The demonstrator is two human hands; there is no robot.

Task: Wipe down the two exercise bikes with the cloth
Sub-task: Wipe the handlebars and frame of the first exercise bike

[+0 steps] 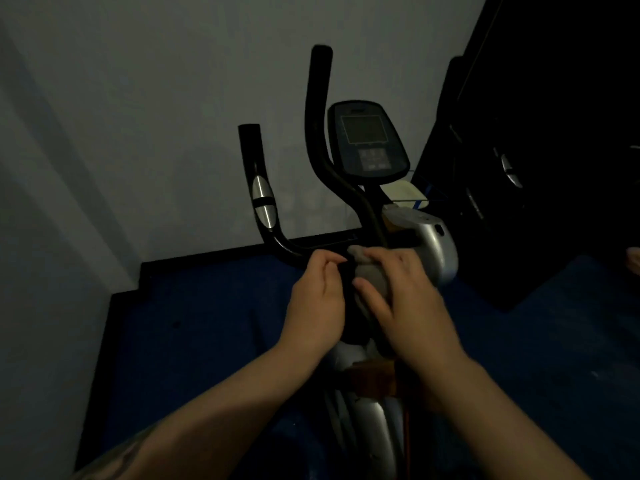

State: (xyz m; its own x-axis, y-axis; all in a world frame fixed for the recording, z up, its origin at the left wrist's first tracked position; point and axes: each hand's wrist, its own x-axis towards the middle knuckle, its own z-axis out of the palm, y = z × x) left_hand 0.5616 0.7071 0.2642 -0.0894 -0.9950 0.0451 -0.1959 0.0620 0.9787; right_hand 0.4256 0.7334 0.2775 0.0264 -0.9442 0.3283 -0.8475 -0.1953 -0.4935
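An exercise bike [429,244] with a silver body, black handlebars [263,202] and a dark console [367,140] stands in front of me in dim light. A grey cloth [370,275] is pressed against the bike's black centre post, just below the handlebar joint. My right hand [405,299] covers the cloth and holds it on the post. My left hand [318,299] grips the left side of the same post, fingers curled around it. Only one bike is clearly in view.
A grey wall is close behind the bike, with a black skirting along a blue floor [194,341]. A large dark object [540,168] with silver parts fills the right side. A pale item [405,192] lies behind the console.
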